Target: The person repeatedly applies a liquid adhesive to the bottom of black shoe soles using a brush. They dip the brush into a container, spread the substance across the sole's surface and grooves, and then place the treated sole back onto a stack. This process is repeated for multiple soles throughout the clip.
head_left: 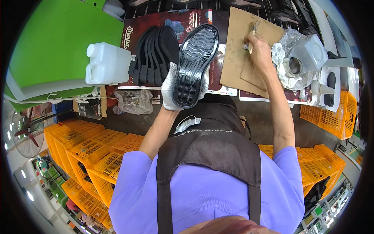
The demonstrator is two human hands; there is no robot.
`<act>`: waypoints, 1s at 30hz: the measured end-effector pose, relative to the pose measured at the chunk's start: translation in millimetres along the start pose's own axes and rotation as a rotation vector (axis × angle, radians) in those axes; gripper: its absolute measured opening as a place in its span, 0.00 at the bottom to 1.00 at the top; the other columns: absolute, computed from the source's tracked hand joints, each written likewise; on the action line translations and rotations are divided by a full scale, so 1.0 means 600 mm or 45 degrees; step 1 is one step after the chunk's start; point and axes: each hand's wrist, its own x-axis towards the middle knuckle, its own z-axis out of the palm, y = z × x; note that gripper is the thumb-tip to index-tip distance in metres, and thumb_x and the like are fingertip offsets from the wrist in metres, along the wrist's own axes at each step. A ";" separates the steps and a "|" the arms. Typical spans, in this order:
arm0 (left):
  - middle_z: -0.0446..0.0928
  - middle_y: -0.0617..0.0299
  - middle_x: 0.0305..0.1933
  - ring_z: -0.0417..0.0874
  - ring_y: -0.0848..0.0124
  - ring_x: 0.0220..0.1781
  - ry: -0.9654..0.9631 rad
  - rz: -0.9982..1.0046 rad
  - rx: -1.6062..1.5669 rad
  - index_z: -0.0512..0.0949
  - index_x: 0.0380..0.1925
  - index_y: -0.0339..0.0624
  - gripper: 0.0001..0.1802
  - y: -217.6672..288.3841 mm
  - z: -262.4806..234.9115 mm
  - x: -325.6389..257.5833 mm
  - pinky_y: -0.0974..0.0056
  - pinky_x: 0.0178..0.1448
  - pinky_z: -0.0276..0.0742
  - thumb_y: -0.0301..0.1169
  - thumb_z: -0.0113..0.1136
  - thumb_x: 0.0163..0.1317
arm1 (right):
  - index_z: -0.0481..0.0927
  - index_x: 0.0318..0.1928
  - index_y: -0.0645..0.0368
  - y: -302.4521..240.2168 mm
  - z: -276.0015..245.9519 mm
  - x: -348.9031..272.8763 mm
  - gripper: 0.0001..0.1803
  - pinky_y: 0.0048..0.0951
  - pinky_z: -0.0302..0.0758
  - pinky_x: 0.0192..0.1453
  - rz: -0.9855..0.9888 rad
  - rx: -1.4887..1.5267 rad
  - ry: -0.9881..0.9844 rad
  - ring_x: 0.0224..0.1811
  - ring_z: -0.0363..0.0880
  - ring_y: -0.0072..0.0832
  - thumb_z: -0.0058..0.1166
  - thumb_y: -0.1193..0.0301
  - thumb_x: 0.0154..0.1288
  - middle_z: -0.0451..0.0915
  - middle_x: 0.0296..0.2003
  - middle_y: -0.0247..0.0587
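In my gloved left hand [169,89] is a black shoe sole [196,58], held up with its hollow, ribbed side showing. Wet, shiny streaks cover the ribs and the middle of that side. My bare right hand [258,48] is closed on a small brush [254,27] over a sheet of brown cardboard [235,43], to the right of the sole. Fingers hide part of the brush's handle. Several more black soles [156,54] stand packed together left of the held one. Right of my right hand lies a clear plastic container [311,50] on its side, wrapped in crumpled plastic.
A white jug [109,64] stands at the left beside a green panel [66,43]. A squeeze bottle [320,89] lies at the right edge. Orange crates [103,160] are stacked on both sides of me. Black shoe parts [288,15] sit on a rack at the back.
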 end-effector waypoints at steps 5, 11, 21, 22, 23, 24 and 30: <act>0.73 0.40 0.39 0.77 0.58 0.33 -0.207 -0.084 -0.157 0.66 0.51 0.27 0.42 -0.014 -0.036 0.019 0.61 0.33 0.75 0.62 0.34 0.61 | 0.78 0.35 0.59 -0.087 -0.043 -0.014 0.07 0.27 0.73 0.40 0.094 0.851 0.243 0.35 0.78 0.34 0.56 0.78 0.54 0.79 0.32 0.43; 0.72 0.39 0.46 0.79 0.52 0.41 -0.505 -0.189 -0.329 0.64 0.57 0.34 0.38 -0.032 -0.050 0.033 0.55 0.43 0.79 0.59 0.37 0.63 | 0.77 0.33 0.59 -0.155 -0.054 -0.016 0.08 0.25 0.72 0.37 -0.140 0.874 0.330 0.31 0.76 0.27 0.59 0.82 0.51 0.77 0.28 0.37; 0.70 0.39 0.49 0.75 0.48 0.47 -0.518 -0.361 -0.586 0.65 0.55 0.34 0.35 -0.029 -0.055 0.016 0.47 0.46 0.74 0.55 0.40 0.63 | 0.76 0.32 0.59 -0.140 -0.058 -0.008 0.11 0.27 0.70 0.36 -0.305 0.677 0.421 0.31 0.74 0.31 0.57 0.85 0.47 0.74 0.27 0.39; 0.71 0.40 0.50 0.75 0.48 0.47 -0.470 -0.398 -0.626 0.65 0.54 0.34 0.34 -0.025 -0.044 0.011 0.47 0.45 0.74 0.54 0.40 0.64 | 0.76 0.33 0.59 -0.128 -0.055 -0.003 0.10 0.28 0.70 0.36 -0.238 0.662 0.414 0.32 0.73 0.33 0.56 0.84 0.48 0.74 0.27 0.40; 0.71 0.41 0.50 0.75 0.49 0.46 -0.423 -0.444 -0.616 0.66 0.54 0.35 0.32 -0.023 -0.042 0.005 0.47 0.45 0.74 0.53 0.40 0.64 | 0.76 0.33 0.58 -0.114 -0.057 -0.002 0.10 0.29 0.70 0.37 -0.170 0.647 0.408 0.32 0.73 0.34 0.55 0.83 0.49 0.74 0.28 0.41; 0.72 0.42 0.49 0.77 0.52 0.43 -0.455 -0.432 -0.569 0.67 0.53 0.36 0.31 -0.021 -0.036 0.000 0.50 0.43 0.75 0.52 0.38 0.65 | 0.77 0.34 0.58 -0.099 -0.057 0.004 0.09 0.30 0.69 0.37 -0.139 0.600 0.465 0.33 0.73 0.36 0.55 0.83 0.50 0.74 0.29 0.42; 0.74 0.39 0.47 0.81 0.53 0.38 -0.212 -0.283 -0.118 0.64 0.56 0.34 0.36 0.031 -0.027 -0.039 0.56 0.43 0.79 0.57 0.34 0.64 | 0.76 0.41 0.60 -0.036 -0.085 0.005 0.11 0.36 0.68 0.47 0.019 0.159 0.342 0.42 0.73 0.43 0.56 0.75 0.55 0.76 0.36 0.46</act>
